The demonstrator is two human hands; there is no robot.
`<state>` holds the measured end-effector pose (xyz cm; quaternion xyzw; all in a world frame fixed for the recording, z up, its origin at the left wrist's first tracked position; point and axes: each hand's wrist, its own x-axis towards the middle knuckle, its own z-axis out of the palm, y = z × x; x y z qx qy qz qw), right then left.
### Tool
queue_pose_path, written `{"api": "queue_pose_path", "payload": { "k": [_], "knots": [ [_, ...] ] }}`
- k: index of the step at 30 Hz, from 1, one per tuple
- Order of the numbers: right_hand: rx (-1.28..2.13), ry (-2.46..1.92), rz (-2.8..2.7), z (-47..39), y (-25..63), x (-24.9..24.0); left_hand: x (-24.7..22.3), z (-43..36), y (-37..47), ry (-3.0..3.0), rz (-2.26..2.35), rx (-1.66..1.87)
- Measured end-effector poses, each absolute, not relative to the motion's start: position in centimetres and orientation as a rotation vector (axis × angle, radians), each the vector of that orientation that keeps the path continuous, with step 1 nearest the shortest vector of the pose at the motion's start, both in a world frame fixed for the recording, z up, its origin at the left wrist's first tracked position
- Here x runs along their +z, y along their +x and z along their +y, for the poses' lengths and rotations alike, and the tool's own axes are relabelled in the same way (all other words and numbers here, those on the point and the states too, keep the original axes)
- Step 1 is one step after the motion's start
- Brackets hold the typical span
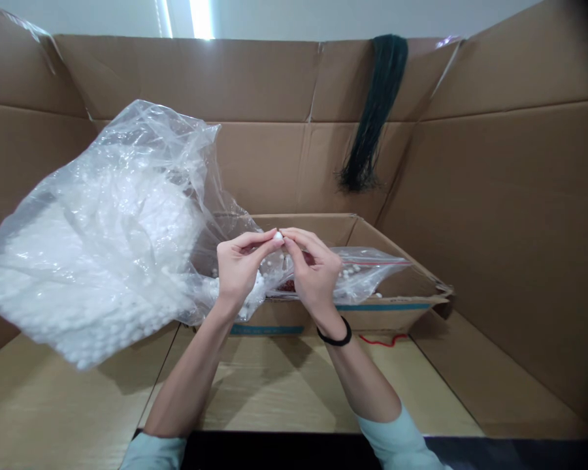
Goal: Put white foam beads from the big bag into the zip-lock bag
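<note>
A small white ball (278,235) is pinched between the fingertips of both hands, above a low cardboard box (392,320). My left hand (241,262) is closed on the ball's left side, and my right hand (316,269) is closed at its right side. Below and behind the hands lies a clear zip bag (367,277) with small white balls in it. Something reddish-brown (288,286) shows through plastic between the wrists. To the left bulges a big clear plastic bag (102,248) full of white balls, its mouth reaching into the box.
Tall cardboard walls (509,215) stand around the wooden table (274,391). A bundle of dark green strands (375,111) hangs over the back wall. A red string (385,341) lies in front of the box.
</note>
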<state>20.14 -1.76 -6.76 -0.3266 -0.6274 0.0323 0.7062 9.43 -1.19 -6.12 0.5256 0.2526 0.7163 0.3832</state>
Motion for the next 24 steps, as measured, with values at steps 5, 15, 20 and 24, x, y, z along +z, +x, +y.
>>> {"api": "queue_pose_path", "payload": {
  "k": [5,15,20,24],
  "knots": [
    [0.078,-0.707,-1.406,-1.8,20.1,-6.7,-6.1,-1.2,9.4,1.327,0.646,1.815],
    [0.147,-0.776,-1.486,-1.5,20.3,-6.7,-5.2,-1.4,8.2,1.359,0.625,1.589],
    [-0.138,-0.985,-1.538,-1.4,21.6,-6.2,-5.2,-1.2,6.0,1.648,0.908,1.147],
    [-0.353,-1.392,-1.734,-1.5,23.4,-5.8,-5.9,-0.6,4.6,2.180,1.487,0.589]
  ]
}}
